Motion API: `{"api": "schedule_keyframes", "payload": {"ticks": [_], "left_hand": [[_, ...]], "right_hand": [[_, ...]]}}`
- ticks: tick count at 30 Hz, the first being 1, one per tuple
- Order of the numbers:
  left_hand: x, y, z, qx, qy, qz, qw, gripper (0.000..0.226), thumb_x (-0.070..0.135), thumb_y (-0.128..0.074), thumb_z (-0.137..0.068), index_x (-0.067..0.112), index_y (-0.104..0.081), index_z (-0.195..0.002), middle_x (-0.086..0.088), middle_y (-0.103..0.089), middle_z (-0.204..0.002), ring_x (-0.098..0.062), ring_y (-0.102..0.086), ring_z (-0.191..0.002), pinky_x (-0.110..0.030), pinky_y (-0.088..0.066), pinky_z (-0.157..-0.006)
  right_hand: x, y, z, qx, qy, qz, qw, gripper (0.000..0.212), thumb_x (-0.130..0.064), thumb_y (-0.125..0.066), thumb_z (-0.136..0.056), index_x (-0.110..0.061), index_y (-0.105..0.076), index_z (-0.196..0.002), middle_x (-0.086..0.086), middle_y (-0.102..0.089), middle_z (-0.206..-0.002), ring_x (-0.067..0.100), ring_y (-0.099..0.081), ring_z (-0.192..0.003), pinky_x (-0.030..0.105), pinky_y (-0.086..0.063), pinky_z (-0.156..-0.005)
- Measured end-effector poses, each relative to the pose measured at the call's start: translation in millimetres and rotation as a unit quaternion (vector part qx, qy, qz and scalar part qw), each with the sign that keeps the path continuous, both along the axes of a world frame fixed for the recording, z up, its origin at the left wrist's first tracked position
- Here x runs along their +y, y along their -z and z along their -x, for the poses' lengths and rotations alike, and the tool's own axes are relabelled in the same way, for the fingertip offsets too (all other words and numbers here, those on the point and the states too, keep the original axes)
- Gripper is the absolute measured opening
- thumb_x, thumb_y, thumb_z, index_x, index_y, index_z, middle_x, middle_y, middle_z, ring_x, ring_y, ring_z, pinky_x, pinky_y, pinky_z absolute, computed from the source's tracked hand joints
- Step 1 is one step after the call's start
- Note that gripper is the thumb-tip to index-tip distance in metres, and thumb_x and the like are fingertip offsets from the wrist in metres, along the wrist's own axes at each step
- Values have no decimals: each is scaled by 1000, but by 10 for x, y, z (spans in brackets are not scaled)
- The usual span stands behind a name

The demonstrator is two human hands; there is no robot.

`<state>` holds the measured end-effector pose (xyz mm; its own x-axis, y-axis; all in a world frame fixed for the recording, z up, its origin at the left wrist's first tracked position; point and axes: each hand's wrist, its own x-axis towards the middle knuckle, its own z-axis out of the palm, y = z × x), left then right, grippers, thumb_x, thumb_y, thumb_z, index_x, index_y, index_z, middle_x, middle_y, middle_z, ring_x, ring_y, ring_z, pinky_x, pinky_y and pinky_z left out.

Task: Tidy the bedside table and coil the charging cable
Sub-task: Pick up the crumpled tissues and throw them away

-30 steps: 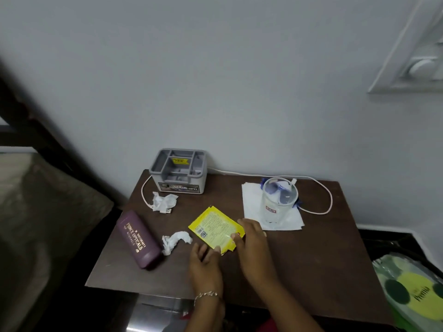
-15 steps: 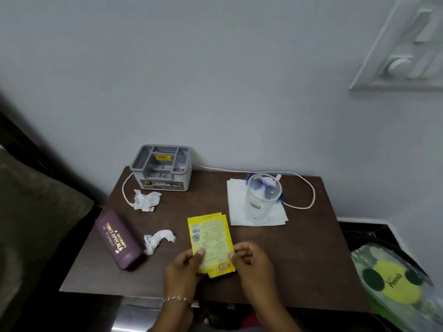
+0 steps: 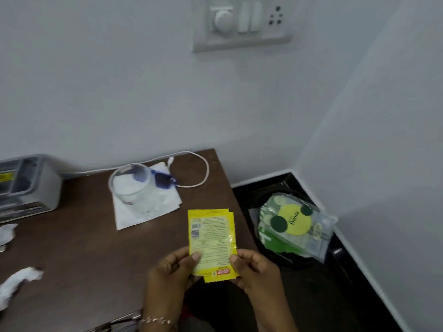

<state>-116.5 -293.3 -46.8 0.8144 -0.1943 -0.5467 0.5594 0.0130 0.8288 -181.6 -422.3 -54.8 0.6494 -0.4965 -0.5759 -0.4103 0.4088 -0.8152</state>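
Both hands hold two stacked yellow sachets (image 3: 212,238) upright above the front right part of the tabletop (image 3: 84,248). The left hand (image 3: 172,269) pinches the lower left edge with thumb on the printed face and fingers curled behind. The right hand (image 3: 254,268) pinches the lower right edge in the same manner. The charging cable (image 3: 205,173) lies uncoiled: it runs along the rear edge against the wall and forms one loose loop at the rear right corner, with its connector end near the blue sunglasses (image 3: 163,180). A clear glass (image 3: 134,185) stands on a white paper sheet (image 3: 146,213), directly in front of the sunglasses. A grey organiser (image 3: 28,180) stands at the rear left. Two crumpled tissues (image 3: 19,281) lie at the left edge of the view. On the floor to the right of the tabletop, a dark bin (image 3: 287,262) contains a green and yellow wrapper (image 3: 292,224). A switch panel (image 3: 242,22) is mounted on the wall above.
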Motion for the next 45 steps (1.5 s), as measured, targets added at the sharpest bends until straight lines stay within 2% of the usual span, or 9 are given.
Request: {"api": "schedule_keyframes", "payload": {"ticks": [5,13,19,25,28,34,38,42,45], "left_hand": [[-1006,55,40,-37,67,8,997,11,3,-63,-83,12,-69,-87,-4,-75,-74,-11,-70,-66,-16,-53,-53],[-1801,291,-327,-126,114,-67,983,18,5,-68,-79,22,-68,-86,-9,-71,-80,-26,-68,-80,-43,-57,-80],[-1539,352,-370,-132,104,-72,983,21,4,-66,-82,7,-67,-102,-5,-67,-78,-7,-63,-69,-18,-55,-60],[-1277,452,-274,-76,64,-23,995,19,2,-62,-83,13,-68,-97,-9,-71,-89,-16,-66,-86,-14,-54,-60],[-1141,411,-252,-54,51,1,997,18,3,-62,-83,17,-68,-92,-8,-72,-89,-15,-66,-88,-17,-56,-62],[-795,267,-252,-9,-16,26,999,21,-3,-58,-84,17,-66,-88,-3,-73,-78,-16,-64,-85,-17,-56,-55],[-333,145,-264,-14,-86,20,996,21,-2,-61,-82,17,-69,-87,0,-75,-73,-18,-66,-86,-17,-53,-52],[266,8,-256,-25,-159,12,987,18,-1,-62,-81,13,-70,-90,-3,-75,-77,-18,-68,-85,-19,-54,-54],[677,-52,-214,-31,-208,9,978,18,-1,-62,-81,11,-70,-92,-7,-75,-81,-19,-69,-84,-20,-55,-55]], "right_hand": [[-765,117,197,6,133,12,991,8,-9,-64,-86,-8,-69,-92,10,-75,-87,25,-71,-86,34,-55,-75],[-1809,852,29,50,213,124,968,23,-8,-63,-87,1,-64,-108,13,-68,-98,28,-65,-90,38,-54,-79],[-1826,1405,-143,192,69,340,918,41,-16,-55,-93,2,-50,-129,21,-51,-134,34,-49,-121,39,-39,-100],[-1703,1818,-267,289,-303,486,767,103,-72,28,-67,-32,-23,-146,-5,-9,-160,24,-4,-147,52,-4,-115],[-1732,1914,-293,337,-340,441,759,64,-60,-4,-93,-31,-16,-149,-4,-1,-160,25,1,-147,53,0,-116],[-1800,1987,-285,355,-386,485,700,52,-41,-16,-100,-29,-8,-150,-2,4,-160,25,-1,-147,57,-7,-114],[-1756,1801,-336,302,-248,495,776,57,-53,-13,-97,-28,-22,-148,-1,-18,-158,23,-21,-144,53,-23,-112],[-1423,1178,-502,160,-102,490,851,104,-82,0,-73,-13,-47,-134,17,-46,-141,39,-48,-122,51,-41,-94],[-1009,643,-592,32,-18,486,873,95,-80,-14,-78,-9,-51,-129,23,-49,-131,39,-47,-118,50,-37,-98]]}}
